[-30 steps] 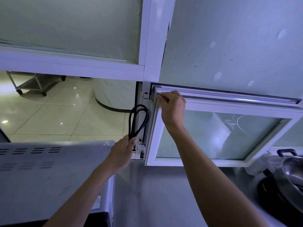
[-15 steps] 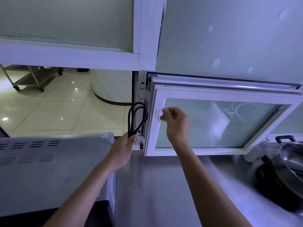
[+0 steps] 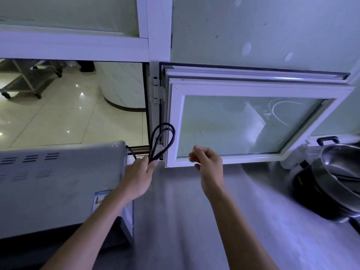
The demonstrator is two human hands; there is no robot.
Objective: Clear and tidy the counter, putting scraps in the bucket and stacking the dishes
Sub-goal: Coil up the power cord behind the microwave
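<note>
My left hand (image 3: 139, 176) grips a folded black power cord (image 3: 162, 141), its loops standing up in front of the window hinge. The cord runs from the back of a grey oven (image 3: 58, 182) at the left. My right hand (image 3: 209, 166) is just right of it, over the steel counter (image 3: 194, 221), fingers pinched on a thin pale rubber band (image 3: 191, 155) that is blurred and barely visible. The two hands are apart by about a hand's width.
A white-framed frosted window (image 3: 243, 123) stands open inward above the counter. At the right sit a steel pot with a black handle (image 3: 339, 172) on a black cooker. Through the opening at left, a tiled floor and a metal trolley (image 3: 29, 82) show.
My right hand came down from the window's top-left corner with the rubber band and now sits low beside the cord. My left hand kept holding the cord.
</note>
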